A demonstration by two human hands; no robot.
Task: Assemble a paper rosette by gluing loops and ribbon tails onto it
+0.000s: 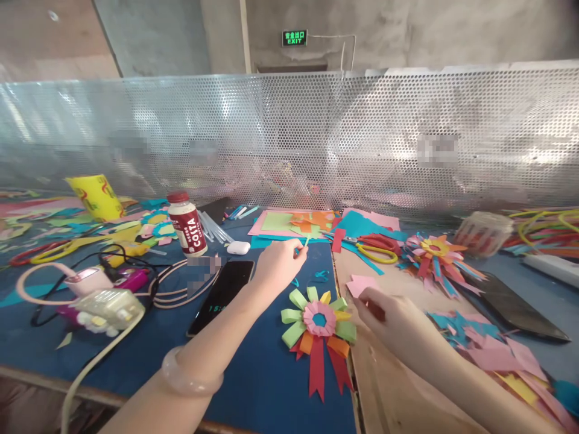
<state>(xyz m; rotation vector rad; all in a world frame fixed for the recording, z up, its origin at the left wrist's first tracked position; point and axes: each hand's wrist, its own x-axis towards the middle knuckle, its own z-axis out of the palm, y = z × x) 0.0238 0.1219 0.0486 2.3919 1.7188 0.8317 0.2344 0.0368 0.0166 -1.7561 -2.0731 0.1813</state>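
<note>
My left hand (281, 260) is raised over the table with its fingers closed in a pinch. A thin light green paper strip (308, 240) stands up from its fingertips. My right hand (389, 310) is curled, its fingertips closed at the near edge of a small pink paper piece (360, 284). Between and below the hands lies a paper flower rosette (310, 319), with a pink pleated ring, green, yellow and orange loops, and red notched tails. Small blue paper scraps (321, 276) lie just above it.
Red-and-yellow scissors (379, 247) and a finished multicoloured rosette (434, 250) lie at the right. Left of me are a phone (224, 298), a coffee bottle (187, 224), an earbud case (238, 248) and a charger with cables (108, 310). A perforated metal screen (289, 138) closes the far side.
</note>
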